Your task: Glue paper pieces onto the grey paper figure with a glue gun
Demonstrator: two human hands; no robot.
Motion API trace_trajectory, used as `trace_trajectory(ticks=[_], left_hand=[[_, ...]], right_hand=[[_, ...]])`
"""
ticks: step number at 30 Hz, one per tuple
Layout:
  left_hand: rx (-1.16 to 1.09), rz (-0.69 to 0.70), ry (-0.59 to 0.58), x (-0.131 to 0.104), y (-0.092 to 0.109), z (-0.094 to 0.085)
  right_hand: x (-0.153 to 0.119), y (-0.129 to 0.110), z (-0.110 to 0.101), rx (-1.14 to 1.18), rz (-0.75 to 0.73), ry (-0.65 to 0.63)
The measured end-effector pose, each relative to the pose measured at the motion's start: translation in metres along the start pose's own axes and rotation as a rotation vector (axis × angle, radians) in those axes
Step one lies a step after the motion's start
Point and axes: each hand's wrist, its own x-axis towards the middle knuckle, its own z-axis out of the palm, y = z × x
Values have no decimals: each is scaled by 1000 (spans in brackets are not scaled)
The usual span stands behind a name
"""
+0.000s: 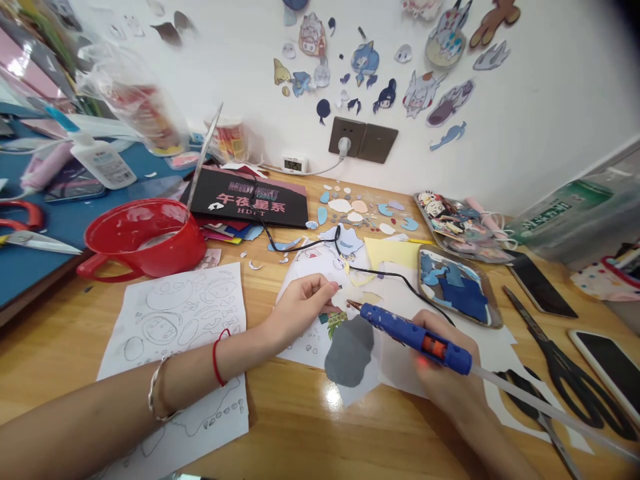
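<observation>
My right hand (445, 367) grips a blue hot glue gun (400, 330), its copper nozzle pointing left and a long clear glue stick (540, 403) trailing from its back. Between the thumb and fingers of my left hand (305, 303) is a small white paper cutout (350, 298). The nozzle tip is at or just over this cutout; whether it touches I cannot tell. Below lies a rounded grey paper piece (350, 350) on white paper. A sheet of pencil drawings (200, 287) lies under my left forearm.
A red mug (145, 237) stands at left, near scissors (40, 240) and a glue bottle (103, 160). Small paper cutouts (355, 205) lie at the back. A tray of blue scraps (457, 287), black scissors (565, 360) and phones (543, 283) are at right. The gun's black cord (390, 273) crosses the papers.
</observation>
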Motion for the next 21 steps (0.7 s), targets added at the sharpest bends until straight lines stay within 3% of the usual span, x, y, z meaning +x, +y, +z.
trace_trajectory(ticks=[13, 21], left_hand=[[20, 27, 13, 1, -2, 0], [26, 16, 25, 1, 0, 0]], right_hand=[[-2, -4, 2, -127, -89, 87], [0, 4, -5, -60, -132, 94]])
